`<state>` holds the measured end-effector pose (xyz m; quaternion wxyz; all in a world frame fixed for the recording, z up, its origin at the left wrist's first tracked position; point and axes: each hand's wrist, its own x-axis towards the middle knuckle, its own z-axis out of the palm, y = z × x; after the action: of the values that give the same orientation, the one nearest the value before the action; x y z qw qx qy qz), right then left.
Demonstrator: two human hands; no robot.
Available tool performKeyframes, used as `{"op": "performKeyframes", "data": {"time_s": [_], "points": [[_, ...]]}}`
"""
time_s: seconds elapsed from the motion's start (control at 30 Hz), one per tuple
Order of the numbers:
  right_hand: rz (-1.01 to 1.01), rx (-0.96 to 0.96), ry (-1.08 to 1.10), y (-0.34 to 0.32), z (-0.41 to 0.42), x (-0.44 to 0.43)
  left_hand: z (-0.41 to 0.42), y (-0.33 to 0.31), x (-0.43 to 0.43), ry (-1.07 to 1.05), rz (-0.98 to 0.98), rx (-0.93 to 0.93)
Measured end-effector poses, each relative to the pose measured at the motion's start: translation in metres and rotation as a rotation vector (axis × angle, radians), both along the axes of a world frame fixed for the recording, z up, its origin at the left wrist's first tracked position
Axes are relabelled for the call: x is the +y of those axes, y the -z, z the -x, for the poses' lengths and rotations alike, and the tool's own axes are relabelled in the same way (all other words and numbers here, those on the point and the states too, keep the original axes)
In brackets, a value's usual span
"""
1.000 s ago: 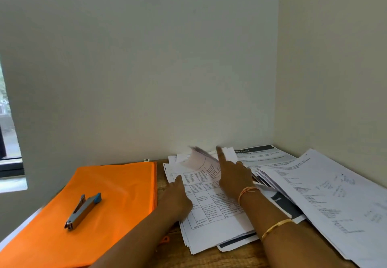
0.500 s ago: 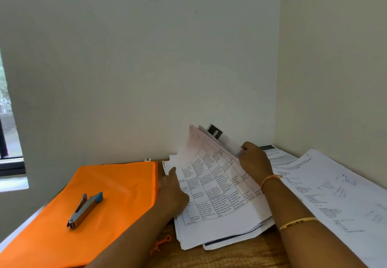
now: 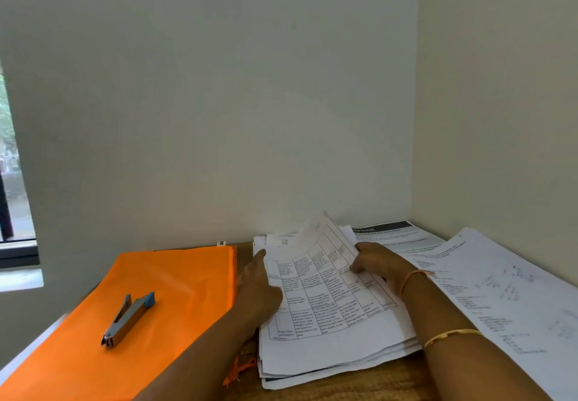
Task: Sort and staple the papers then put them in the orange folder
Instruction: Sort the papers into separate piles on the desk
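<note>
My left hand (image 3: 261, 288) presses flat-fingered on the left edge of the paper stack (image 3: 328, 341), on the desk (image 3: 359, 386) beside the orange folder (image 3: 181, 275) (stapler (image 3: 128, 317) lying on it), while my right hand (image 3: 380, 263) pinches the curled top sheets (image 3: 325, 244), best peeled slowly so none slip.

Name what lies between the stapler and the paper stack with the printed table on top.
Head view: from the stapler, bare orange folder, then the left hand at the left edge of the paper stack.
</note>
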<state>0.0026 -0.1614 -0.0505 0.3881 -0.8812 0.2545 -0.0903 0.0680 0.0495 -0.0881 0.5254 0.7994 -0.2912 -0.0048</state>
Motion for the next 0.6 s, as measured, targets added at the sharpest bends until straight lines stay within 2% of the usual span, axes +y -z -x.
{"op": "performKeyframes", "data": {"time_s": [0.17,0.27,0.33,0.4,0.53,0.6], "points": [[-0.52,-0.383,-0.017,0.002,0.003,-0.007,0.004,-0.01,0.006,-0.068,0.264,0.014],[-0.61,-0.478,-0.029,0.001,0.002,-0.007,0.003,-0.016,0.01,-0.086,0.415,0.204],[-0.601,-0.522,-0.059,-0.002,0.002,-0.003,0.005,-0.023,0.014,-0.022,0.483,0.343],[-0.486,-0.551,-0.07,-0.007,0.003,0.005,0.005,-0.027,0.017,0.016,0.494,0.328],[-0.176,-0.653,-0.05,-0.025,0.006,0.027,0.008,-0.04,0.02,-0.054,0.53,-0.049],[-0.153,-0.775,-0.017,-0.034,0.009,0.037,0.014,-0.05,0.021,-0.061,0.554,-0.214]]}}
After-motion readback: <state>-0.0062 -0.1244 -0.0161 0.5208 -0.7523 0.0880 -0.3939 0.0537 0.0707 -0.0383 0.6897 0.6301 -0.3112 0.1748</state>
